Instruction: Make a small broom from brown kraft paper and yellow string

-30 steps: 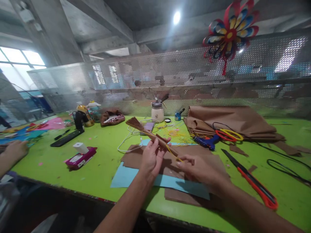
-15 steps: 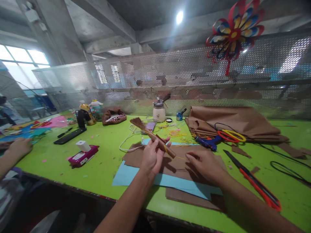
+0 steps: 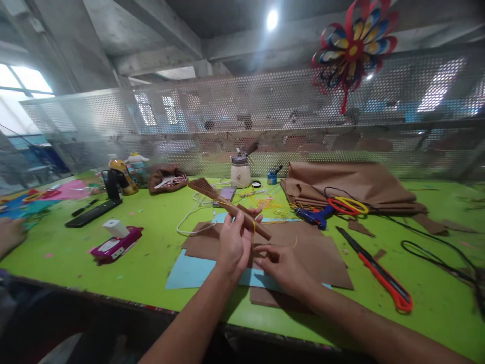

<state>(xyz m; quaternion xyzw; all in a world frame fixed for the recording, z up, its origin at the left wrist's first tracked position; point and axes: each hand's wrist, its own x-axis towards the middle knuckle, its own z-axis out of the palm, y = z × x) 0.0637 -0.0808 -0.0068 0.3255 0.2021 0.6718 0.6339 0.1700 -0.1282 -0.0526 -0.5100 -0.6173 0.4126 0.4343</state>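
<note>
My left hand (image 3: 235, 245) is closed around a rolled brown paper bundle (image 3: 261, 230), which slants with its fringed, fan-like end (image 3: 202, 188) up and to the left. A yellow string (image 3: 254, 227) circles the roll near its plain lower end. Just below that end is my right hand (image 3: 280, 265), thumb and forefinger pinched on the string; the exact grip is partly hidden. Under both hands lie brown paper sheets (image 3: 314, 255) and a light blue sheet (image 3: 189, 270).
On the right are a red-handled utility knife (image 3: 379, 273), a blue glue gun (image 3: 314, 216), scissors (image 3: 348, 206) and folded brown paper (image 3: 352, 184). A magenta box (image 3: 117, 245) and black phone stand (image 3: 94, 213) occupy the left. Another person's hand (image 3: 11, 235) shows at the left edge.
My right hand has moved left and slightly down, from beside the roll's end to beneath it. The string no longer stretches out to the right. The whole view has shifted slightly.
</note>
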